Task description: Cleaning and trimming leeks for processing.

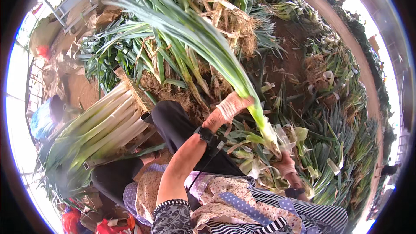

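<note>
A long leek (237, 71) runs slantwise across the middle, its green leaves toward the upper left and its pale root end low on the right. My left hand (233, 106) is wrapped round the stalk. At the root end my right hand (284, 164) is closed, its fingers against the tip. Thin, see-through outer skin (285, 138) hangs loose right beside that hand. Some of the right fingers are hidden. To the left, a row of leeks (104, 115) with clean white stalks lies side by side in a frame near my knee.
Unpeeled leeks with roots (173, 56) are heaped ahead of me. Stripped leaves (333, 143) pile up on the right. A metal cart (78, 6) stands at the far left. Beyond the right heap runs a strip of path (353, 45), where a person's legs show.
</note>
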`<state>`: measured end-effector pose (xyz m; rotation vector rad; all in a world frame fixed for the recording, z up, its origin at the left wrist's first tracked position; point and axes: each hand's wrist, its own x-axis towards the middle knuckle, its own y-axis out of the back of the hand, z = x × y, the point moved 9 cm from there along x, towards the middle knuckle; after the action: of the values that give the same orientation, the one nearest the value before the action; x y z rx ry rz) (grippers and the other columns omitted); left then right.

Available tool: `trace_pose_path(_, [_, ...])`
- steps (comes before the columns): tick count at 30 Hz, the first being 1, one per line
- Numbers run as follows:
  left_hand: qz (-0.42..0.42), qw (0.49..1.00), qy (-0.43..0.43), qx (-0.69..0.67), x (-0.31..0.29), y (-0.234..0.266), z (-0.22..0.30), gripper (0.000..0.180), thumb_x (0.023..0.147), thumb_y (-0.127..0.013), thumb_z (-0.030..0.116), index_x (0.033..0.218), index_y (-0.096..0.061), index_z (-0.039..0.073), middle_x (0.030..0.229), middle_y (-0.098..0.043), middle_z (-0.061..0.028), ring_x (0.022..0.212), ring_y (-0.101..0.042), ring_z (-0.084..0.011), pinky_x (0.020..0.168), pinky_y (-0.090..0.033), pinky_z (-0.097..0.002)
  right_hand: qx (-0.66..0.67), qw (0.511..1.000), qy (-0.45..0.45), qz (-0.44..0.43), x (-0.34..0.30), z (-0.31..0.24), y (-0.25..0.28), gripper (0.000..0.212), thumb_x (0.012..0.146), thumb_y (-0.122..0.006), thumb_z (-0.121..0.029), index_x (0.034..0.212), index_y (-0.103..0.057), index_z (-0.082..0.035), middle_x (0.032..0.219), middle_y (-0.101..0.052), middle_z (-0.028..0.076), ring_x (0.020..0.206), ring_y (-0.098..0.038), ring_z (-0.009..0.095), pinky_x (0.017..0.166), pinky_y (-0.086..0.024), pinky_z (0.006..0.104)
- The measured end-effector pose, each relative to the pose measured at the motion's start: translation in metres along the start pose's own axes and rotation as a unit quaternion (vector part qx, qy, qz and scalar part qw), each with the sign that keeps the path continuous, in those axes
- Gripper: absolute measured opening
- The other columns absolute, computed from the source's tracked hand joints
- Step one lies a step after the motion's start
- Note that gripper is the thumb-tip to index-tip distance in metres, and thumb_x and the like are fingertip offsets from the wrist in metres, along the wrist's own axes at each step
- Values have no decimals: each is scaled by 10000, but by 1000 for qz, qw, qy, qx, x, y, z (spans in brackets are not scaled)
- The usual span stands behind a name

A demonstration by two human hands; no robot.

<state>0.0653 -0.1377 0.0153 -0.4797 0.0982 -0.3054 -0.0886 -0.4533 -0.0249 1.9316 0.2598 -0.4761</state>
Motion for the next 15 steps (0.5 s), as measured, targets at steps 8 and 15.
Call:
trace_pose_path(8, [201, 931, -159, -259, -9, 56, 57, 584, 699, -804, 256, 1140, -500, 22, 969, -622, -81, 882, -619, -242, 787, -550, -398, 237, 954, 51, -178, 74, -46, -77, 512, 675, -715, -9, 1152, -542, -69, 1070, -606, 83, 995, -566, 182, 858, -460, 312])
trace_pose_path(15, [329, 894, -224, -206, -38, 123, 78, 507, 758, -746, 141, 1193, -495, 69, 1014, -586, -28, 876, -565, -161, 786, -487, -319, -34, 943, 329, -25, 116, -282, 0, 692, 736, -713, -421, 1295, -479, -85, 1302, -453, 175, 1085, -545, 304, 904, -471, 351])
